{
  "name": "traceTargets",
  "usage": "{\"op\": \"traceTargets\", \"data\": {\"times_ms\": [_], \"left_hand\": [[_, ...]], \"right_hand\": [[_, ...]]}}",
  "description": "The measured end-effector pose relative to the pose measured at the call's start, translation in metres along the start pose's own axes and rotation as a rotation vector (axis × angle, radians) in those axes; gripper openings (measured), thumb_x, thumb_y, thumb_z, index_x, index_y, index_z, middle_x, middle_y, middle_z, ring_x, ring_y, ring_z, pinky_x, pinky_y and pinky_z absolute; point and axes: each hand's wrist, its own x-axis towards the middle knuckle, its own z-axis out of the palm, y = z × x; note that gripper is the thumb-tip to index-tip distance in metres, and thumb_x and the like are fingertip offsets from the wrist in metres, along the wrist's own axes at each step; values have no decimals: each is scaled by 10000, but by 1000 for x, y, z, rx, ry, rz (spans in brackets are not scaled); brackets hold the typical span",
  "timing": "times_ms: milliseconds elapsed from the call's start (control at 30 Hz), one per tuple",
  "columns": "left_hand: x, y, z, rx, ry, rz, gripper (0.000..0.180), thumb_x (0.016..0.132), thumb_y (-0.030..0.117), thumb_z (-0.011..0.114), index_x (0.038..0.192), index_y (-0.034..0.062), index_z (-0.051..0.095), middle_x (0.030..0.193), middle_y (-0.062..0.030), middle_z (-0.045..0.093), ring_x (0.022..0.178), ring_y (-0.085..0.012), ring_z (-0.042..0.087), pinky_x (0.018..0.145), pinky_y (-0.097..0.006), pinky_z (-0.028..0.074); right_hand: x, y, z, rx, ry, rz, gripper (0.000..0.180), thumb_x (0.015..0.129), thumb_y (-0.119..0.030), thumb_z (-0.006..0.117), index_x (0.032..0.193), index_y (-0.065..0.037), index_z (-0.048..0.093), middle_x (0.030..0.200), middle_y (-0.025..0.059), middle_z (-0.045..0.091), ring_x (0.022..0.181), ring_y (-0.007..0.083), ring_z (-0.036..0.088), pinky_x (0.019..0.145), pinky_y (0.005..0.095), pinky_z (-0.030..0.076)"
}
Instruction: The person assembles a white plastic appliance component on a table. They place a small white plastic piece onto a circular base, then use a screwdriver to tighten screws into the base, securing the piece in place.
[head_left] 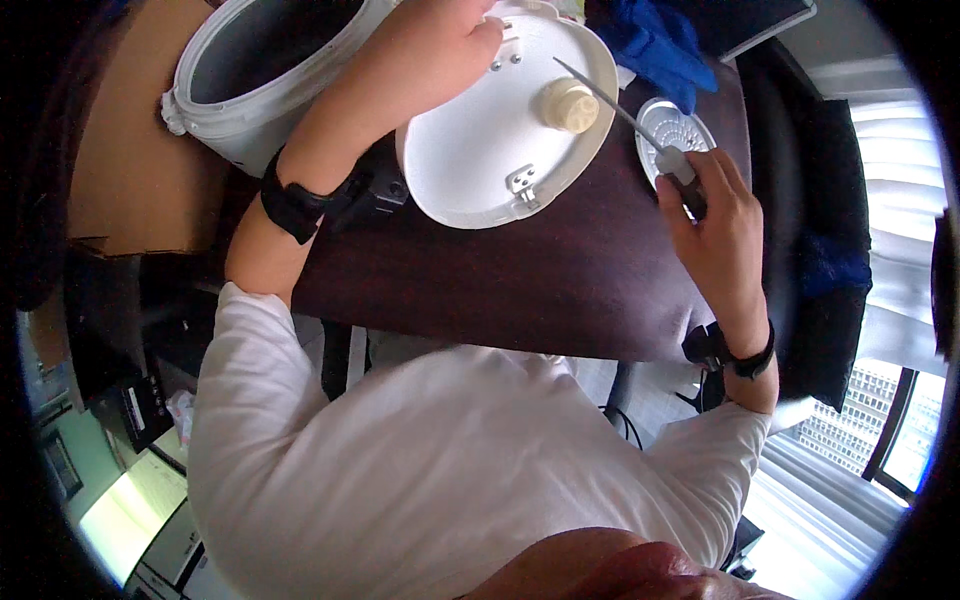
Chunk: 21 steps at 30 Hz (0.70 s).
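A white, rounded lid [470, 150] lies on the dark table with its inside facing up. It has small metal brackets [523, 185] with screws and a cream cylindrical fitting [570, 106]. My right hand [720, 215] grips a screwdriver [676, 172] by its grey and dark handle; the long thin shaft slants up and left, its tip over the lid. At the lid's far left edge, my left hand [455, 45] has its fingers curled in beside a bracket. The picture's top edge cuts off those fingertips, so what they hold is hidden.
A large white tub [225, 130] with a dark inside stands at the far left, beside a cardboard box [140, 150]. Right of the lid are a white ridged disc [655, 112] and a blue cloth [665, 45]. Below my left forearm sits a small black device [388, 190].
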Motion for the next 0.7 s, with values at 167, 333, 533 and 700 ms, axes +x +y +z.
{"op": "traceTargets", "data": {"times_ms": [167, 333, 533, 700], "left_hand": [[-2, -8, -5, 135, 85, 251, 329, 830, -12, 457, 1147, 8, 540, 959, -195, 635, 828, -256, 631, 718, -303, 472], [-8, 5, -5, 241, 125, 393, 312, 839, 10, 468, 1140, 12, 552, 930, -212, 635, 804, -273, 638, 709, -329, 487], [-2, 5, 0, 246, 145, 342, 301, 839, 27, 484, 1131, 8, 554, 856, -190, 646, 744, -268, 646, 637, -339, 499], [-3, 10, 3, 184, 132, 319, 271, 842, 46, 498, 1102, -3, 558, 849, -193, 642, 758, -249, 649, 621, -317, 498]], "right_hand": [[0, -12, 12, 79, 3, -7, 228, 783, -178, 650, 908, -13, 555, 836, 146, 592, 676, 335, 613, 580, 392, 490], [-6, -14, 22, 151, 55, 46, 223, 792, -178, 645, 904, -12, 547, 741, 169, 599, 646, 348, 609, 554, 391, 477], [-13, -20, 42, 239, 64, 115, 207, 792, -160, 646, 895, -18, 537, 703, 167, 600, 610, 330, 609, 529, 372, 465], [-19, -24, 48, 282, 109, 167, 194, 788, -130, 646, 894, -14, 532, 693, 165, 591, 601, 323, 605, 521, 363, 460]]}}
